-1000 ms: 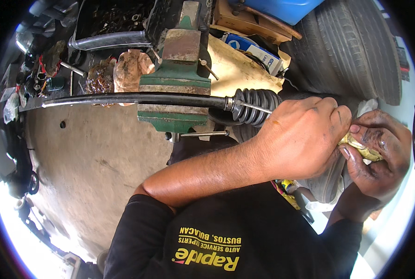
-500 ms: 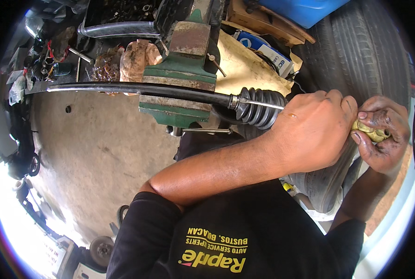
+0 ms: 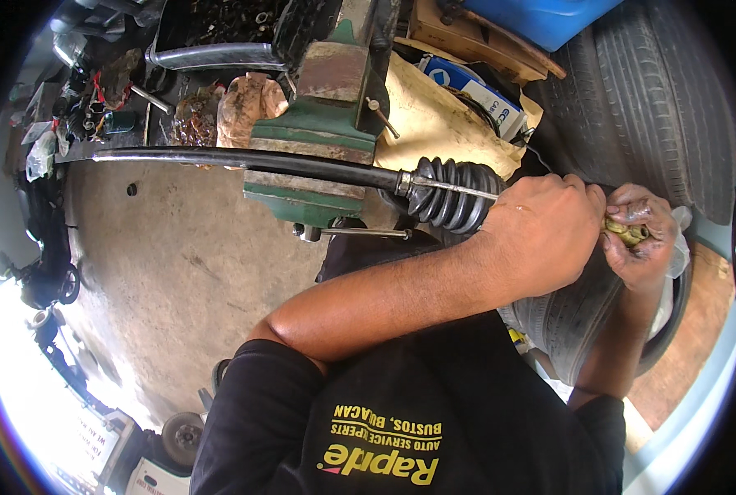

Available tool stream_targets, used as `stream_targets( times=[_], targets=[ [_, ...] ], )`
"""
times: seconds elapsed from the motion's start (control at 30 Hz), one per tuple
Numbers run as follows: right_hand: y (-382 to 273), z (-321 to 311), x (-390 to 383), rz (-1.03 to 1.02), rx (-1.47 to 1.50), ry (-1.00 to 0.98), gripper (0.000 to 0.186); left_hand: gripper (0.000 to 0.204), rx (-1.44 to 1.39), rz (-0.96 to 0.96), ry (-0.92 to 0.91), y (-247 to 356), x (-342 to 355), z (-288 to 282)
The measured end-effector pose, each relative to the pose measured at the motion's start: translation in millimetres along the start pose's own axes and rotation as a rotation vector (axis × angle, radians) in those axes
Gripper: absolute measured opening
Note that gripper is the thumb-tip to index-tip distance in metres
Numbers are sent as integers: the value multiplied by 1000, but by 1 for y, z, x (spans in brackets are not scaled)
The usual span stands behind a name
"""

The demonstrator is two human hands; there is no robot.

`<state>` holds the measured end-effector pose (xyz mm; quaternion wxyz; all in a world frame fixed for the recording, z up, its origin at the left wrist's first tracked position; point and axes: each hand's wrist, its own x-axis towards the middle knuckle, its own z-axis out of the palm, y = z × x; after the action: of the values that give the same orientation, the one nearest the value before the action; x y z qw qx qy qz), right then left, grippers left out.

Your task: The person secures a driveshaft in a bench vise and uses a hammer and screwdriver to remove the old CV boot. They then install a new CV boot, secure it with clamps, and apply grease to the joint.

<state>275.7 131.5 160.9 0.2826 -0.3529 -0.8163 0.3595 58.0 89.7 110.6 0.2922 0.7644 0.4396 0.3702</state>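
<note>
A black drive shaft (image 3: 302, 167) lies across the green bench vise (image 3: 306, 198), between its jaws. Its right end carries a ribbed black rubber boot (image 3: 455, 186). Along the boot runs a thin metal rod (image 3: 459, 189), whose right end disappears at my left hand (image 3: 549, 235). That hand is closed in a fist at the boot's right end; what lies inside the fingers is hidden. Just right of it, my greasy right hand (image 3: 642, 231) pinches a small yellow-green piece (image 3: 629, 234) with a round dark opening; its exact kind is unclear.
Stacked tires (image 3: 657, 91) stand at the right. Behind the vise lie brown paper (image 3: 422, 111), a blue-and-white box (image 3: 475, 95) and a blue container (image 3: 541, 21). A parts tray (image 3: 219, 54), a rag (image 3: 248, 107) and loose tools fill the left bench.
The view has shifted slightly. My right hand has moved left and turned a little with the yellow-green piece, and clear plastic now shows beside it. The left fist stays at the boot's end.
</note>
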Motion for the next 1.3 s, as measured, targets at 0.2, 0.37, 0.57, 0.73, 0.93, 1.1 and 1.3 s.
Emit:
stream_targets(
  times=[0.2, 0.37, 0.57, 0.73, 0.93, 1.1, 1.3],
  targets=[
    [5, 2, -13, 44, -15, 62, 28, 21, 44, 6, -46, 2, 2, 4],
    [5, -1, -11, 52, 48, 44, 29, 23, 57, -1, -75, 4, 2, 2],
    [6, -1, -12, 23, 18, 41, 29, 23, 37, 7, -60, 4, 2, 3],
    [12, 9, -21, 33, 66, 148, 29, 21, 60, 12, -77, 3, 1, 6],
    [12, 7, -27, 97, 51, 96, 31, 19, 72, 15, -89, 2, 0, 8],
    [12, 11, -30, 118, 42, 120, 32, 19, 98, 29, -84, 1, -1, 8],
    [13, 13, -30, 130, 83, 113, 32, 20, 101, 22, -119, 2, -1, 6]
  ],
)
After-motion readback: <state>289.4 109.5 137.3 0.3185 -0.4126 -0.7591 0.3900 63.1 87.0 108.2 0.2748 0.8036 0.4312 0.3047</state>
